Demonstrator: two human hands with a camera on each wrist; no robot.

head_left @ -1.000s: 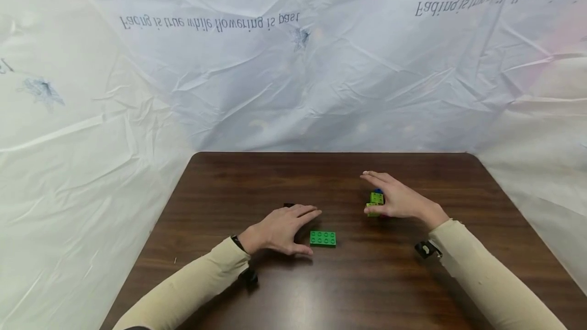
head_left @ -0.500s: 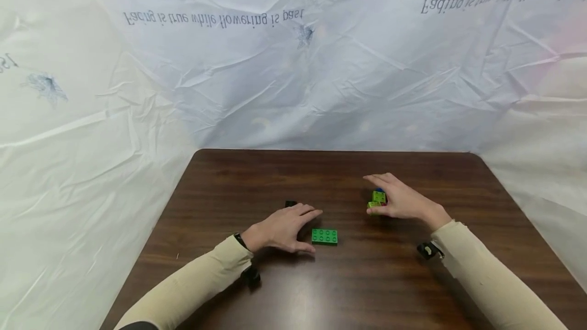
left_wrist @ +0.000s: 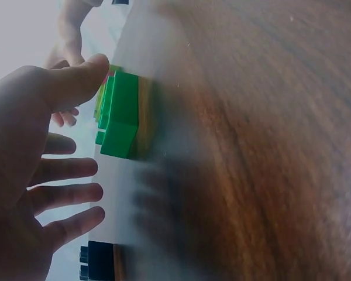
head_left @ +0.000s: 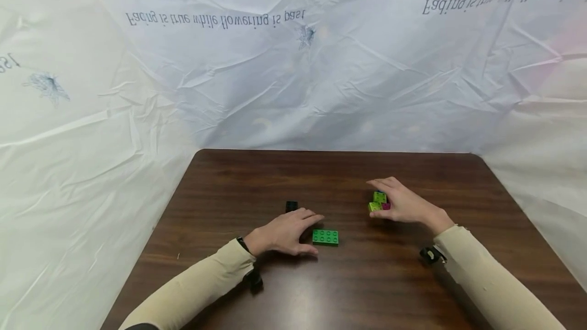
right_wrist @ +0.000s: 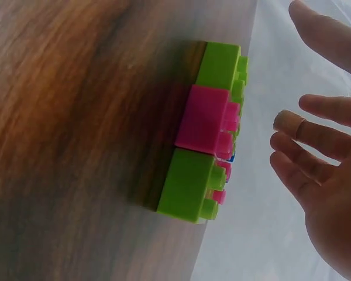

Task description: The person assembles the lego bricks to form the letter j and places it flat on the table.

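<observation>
My left hand (head_left: 286, 230) hovers low over the table with fingers spread, holding nothing. Just beyond its thumb and fingertips lies a bright green toy building brick (head_left: 325, 237), studs up. A black brick (head_left: 291, 206) sits behind the hand, also seen low in the left wrist view. On the right, my right hand (head_left: 405, 202) is spread beside and partly over a cluster of bricks, its grasp empty. In the right wrist view a magenta brick (right_wrist: 202, 120) stands between two lime bricks, the nearer lime brick (right_wrist: 184, 184) and the farther lime brick (right_wrist: 218, 64). A blue bit peeks out behind them.
The brown wood-grain table (head_left: 257, 177) has rounded far corners. White printed sheeting (head_left: 321, 85) hangs behind it and along both sides. A small camera (head_left: 431, 254) is strapped at the right wrist, and another camera (head_left: 253, 280) at the left.
Both hands have drifted slightly toward me, uncovering more of the black brick and the magenta brick. The bricks stay put, while the head view shifts a little.
</observation>
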